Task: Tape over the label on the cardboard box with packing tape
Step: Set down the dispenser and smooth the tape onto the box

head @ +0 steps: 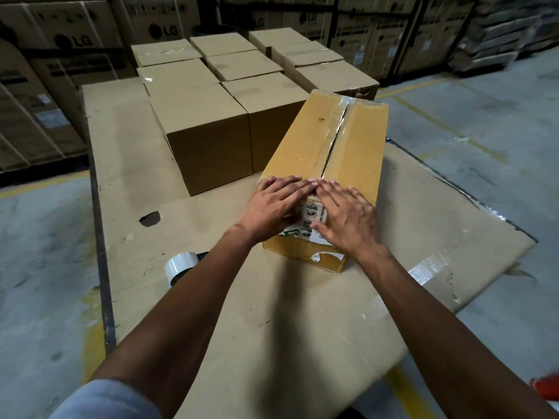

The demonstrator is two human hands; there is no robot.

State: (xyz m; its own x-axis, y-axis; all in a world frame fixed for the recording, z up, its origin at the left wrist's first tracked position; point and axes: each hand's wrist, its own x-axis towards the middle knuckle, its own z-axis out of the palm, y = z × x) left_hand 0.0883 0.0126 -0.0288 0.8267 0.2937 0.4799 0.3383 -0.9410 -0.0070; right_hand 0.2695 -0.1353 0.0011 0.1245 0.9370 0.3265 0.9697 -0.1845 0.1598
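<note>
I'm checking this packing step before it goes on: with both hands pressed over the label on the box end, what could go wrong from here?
1. The tape roll lies on the cardboard sheet behind the left forearm; pulling back could knock it off.
2. The left hand and right hand hide most of the label, so wrinkles may go unseen.
3. The box has a gaping top seam.

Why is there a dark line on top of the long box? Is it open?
Slightly open. The long box has its top flaps parted along a dark gap, with old tape alongside.
</note>
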